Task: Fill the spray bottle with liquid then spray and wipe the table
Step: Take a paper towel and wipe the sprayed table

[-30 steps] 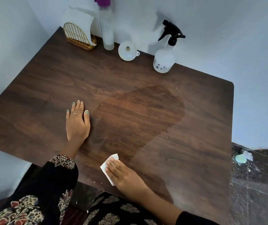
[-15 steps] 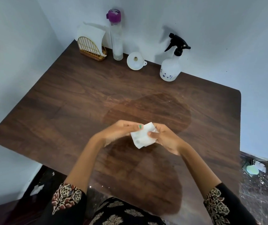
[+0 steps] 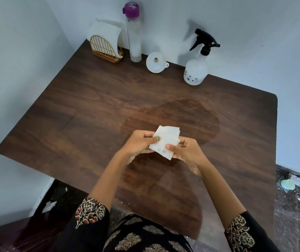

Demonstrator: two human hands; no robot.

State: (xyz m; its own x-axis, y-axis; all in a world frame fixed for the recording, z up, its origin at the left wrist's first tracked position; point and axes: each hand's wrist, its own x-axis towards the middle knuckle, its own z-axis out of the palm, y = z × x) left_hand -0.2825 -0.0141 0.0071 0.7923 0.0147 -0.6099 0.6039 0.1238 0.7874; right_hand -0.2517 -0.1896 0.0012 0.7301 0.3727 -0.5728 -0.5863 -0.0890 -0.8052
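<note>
Dark brown wood-grain laminate covers the table point(image 3: 83, 113), which fills most of the view and sits pushed into a corner between two pale blue walls point(image 3: 18, 60). A broad darker patch point(image 3: 172, 120) spreads across the middle of the tabletop and runs toward the near edge. At the bottom of the view, the person's black sleeves point(image 3: 91, 213) with floral printed cuffs reach forward over the table.

Both hands are raised above the centre of the table and hold one folded white paper tissue point(image 3: 165, 140) between them. The left hand point(image 3: 140, 142) pinches the tissue's left side, its thumb with a green-painted nail lying on top of the paper and its fingers curled underneath. The right hand point(image 3: 185, 151) pinches the tissue's lower right corner, thumb on top and fingers curled behind. Faint grey marks show on the tissue near its lower edge.

Along the far edge, against the back wall, four things stand in a row. The spray bottle point(image 3: 196, 70), white with small blue flower prints and a black trigger head, stands upright at the right of the row, well apart from the hands. Left of it a white funnel point(image 3: 155, 62) lies on its side with its mouth facing the viewer. Further left stands a tall clear bottle point(image 3: 134, 42) with a purple cap. In the far left corner, a gold wire napkin holder point(image 3: 105, 49) holds white napkins.
</note>
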